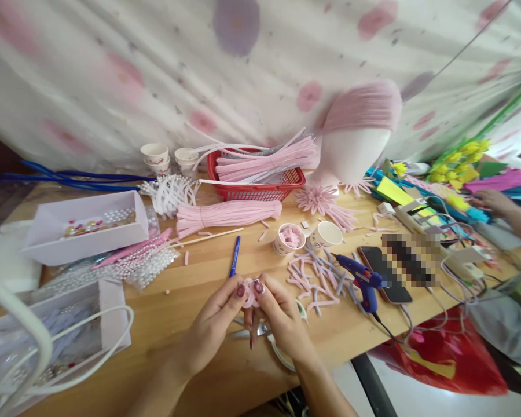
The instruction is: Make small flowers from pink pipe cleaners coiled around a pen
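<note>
Between the fingertips of both hands is a small pink fuzzy loop piece point(250, 294), apparently bent pipe cleaner. My left hand point(219, 315) pinches its left side, and my right hand point(282, 315) pinches the right side. Scissors point(282, 350) lie on the table, partly hidden under my right hand. Just beyond my hands is a blue pen point(235, 256). A paper cup with pink fuzzy pieces point(290, 238) stands beside another paper cup point(327, 234). Cut pink and grey pipe cleaner pieces point(315, 284) are scattered to the right, near a blue glue gun point(362, 278).
A red basket point(256, 192) holds pipe cleaners, with a pink bundle point(230, 214) before it. White boxes point(87, 249) of beads stand left. A head form point(351, 153) is at the back. Right are a phone point(386, 275), cables, and another person's hand point(495, 202).
</note>
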`<state>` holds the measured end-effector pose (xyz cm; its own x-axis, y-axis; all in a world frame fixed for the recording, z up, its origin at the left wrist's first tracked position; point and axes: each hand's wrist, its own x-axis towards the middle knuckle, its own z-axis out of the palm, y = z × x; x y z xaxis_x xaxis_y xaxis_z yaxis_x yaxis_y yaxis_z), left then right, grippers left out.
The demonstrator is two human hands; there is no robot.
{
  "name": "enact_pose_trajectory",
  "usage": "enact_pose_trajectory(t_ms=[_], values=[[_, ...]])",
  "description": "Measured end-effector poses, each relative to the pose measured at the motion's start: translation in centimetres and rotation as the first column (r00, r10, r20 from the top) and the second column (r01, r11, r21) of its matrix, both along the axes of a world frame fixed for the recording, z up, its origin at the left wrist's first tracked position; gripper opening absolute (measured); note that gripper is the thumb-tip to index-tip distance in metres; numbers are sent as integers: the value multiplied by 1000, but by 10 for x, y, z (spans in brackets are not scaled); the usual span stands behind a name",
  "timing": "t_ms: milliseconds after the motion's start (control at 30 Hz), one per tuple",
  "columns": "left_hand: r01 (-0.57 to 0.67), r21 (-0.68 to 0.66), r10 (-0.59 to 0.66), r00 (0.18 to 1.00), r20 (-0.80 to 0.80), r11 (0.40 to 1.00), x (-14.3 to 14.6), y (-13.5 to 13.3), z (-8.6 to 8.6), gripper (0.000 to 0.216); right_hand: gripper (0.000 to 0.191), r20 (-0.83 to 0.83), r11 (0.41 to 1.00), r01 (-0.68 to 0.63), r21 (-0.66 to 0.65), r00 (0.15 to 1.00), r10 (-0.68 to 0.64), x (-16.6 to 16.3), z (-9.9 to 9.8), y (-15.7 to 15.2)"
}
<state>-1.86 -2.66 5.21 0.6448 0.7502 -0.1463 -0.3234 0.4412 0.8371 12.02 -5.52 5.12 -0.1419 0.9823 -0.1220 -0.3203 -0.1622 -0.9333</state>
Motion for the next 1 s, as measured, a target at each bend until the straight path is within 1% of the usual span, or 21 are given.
enact_pose_trajectory(t_ms=[100, 167, 267, 433, 567, 700, 800, 833, 867, 900, 933, 967, 1000], values=[[-28, -41, 30, 999, 44, 999, 11, -4, -1, 37, 36, -77, 999, -33, -41, 997, 29, 11, -2, 2], [-51, -48, 52, 998, 26, 998, 19, -6, -3, 37, 36, -96, 999, -40, -28, 995, 37, 19, -4, 2], [-73, -32, 73, 997, -3, 997, 29, -9, -6, 34, 36, -72, 999, -25, 23, 997, 27, 29, -5, -2], [-53, -18, 53, 999, -4, 998, 38, -14, -9, 27, 34, -4, 997, -6, 76, 1000, 6, 38, -3, -11], [-47, -24, 46, 999, -20, 999, 40, -16, -6, 29, 34, -13, 998, 19, 60, 1000, -18, 37, -4, -13], [-32, -56, 34, 999, 35, 998, 41, -17, -3, 36, 38, -7, 998, 1, 55, 1000, -1, 38, -6, -13], [-110, -71, 110, 994, 4, 991, 33, -18, -12, 43, 39, 85, 993, 16, 113, 996, -26, 43, -5, -12], [-165, -82, 162, 986, -36, 983, 28, -19, -18, 44, 39, 131, 990, 25, 137, 990, -43, 46, -4, -12], [-201, -110, 193, 978, -78, 973, 22, -20, -24, 46, 39, 177, 987, 36, 160, 982, -64, 50, -4, -10], [-213, -140, 197, 974, -115, 967, 16, -21, -29, 50, 38, 223, 982, 43, 182, 971, -84, 53, -2, -9], [-262, -153, 238, 958, -157, 953, 10, -22, -34, 53, 38, 270, 978, 46, 201, 958, -100, 58, -1, -7], [-310, -135, 283, 941, -187, 941, 3, -24, -38, 56, 38, 317, 974, 44, 221, 942, -114, 63, 1, -4], [-323, -105, 293, 929, -227, 941, -4, -27, -39, 57, 37, 365, 968, 42, 247, 922, -133, 69, 4, 0]])
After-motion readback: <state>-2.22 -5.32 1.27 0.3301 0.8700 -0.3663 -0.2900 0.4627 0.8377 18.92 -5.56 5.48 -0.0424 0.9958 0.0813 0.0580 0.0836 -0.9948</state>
